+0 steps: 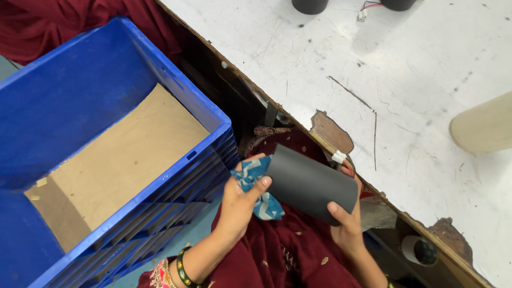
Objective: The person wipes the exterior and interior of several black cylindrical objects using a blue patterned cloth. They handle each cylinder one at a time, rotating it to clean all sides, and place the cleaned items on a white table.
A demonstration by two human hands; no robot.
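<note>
A dark grey cylinder (pixel 309 184) with a small white connector and red wires (pixel 341 158) at its far end lies tilted over my lap. My right hand (pixel 345 220) grips it from below near the wired end. My left hand (pixel 240 202) presses a blue and white patterned cloth (pixel 255 184) against the cylinder's left end. Both hands hover above dark red embroidered fabric (pixel 288 250), just beside the table's chipped edge.
A large blue plastic crate (pixel 85 106) lined with brown cardboard stands at the left. The scratched white table (pixel 416 69) fills the right, with two dark cylinders (pixel 310 5) and a wire at its far edge and a beige object (pixel 482 125) at right.
</note>
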